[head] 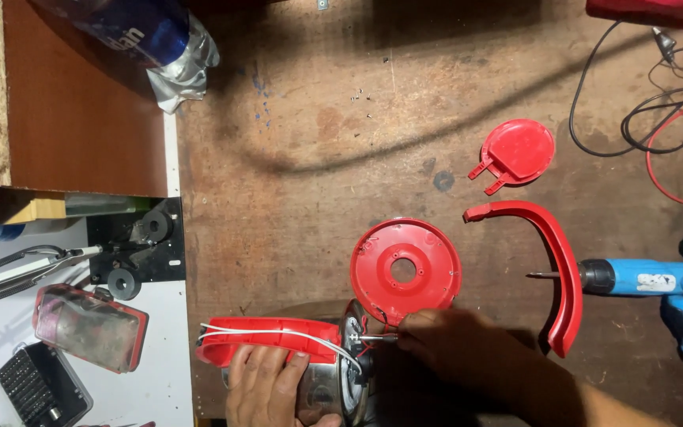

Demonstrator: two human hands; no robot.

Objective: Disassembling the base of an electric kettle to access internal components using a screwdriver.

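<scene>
at the counter's (318, 119) near edge, left hand (266, 387) clamps the steel kettle body (333, 391); right hand (452, 344) pinches a slim tool (373, 338) at its base. a slip could nick the white wire (278, 332).

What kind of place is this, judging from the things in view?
Probably a small repair workbench: a worn brown wooden table, a blue cordless screwdriver, tangled black and red wires, and loose red plastic appliance parts.

Dim, warm light falls unevenly on the worktop (318, 158); a broad curved shadow crosses its far half, the near right corner sinks into darkness, and focus stays fairly sharp.
</scene>
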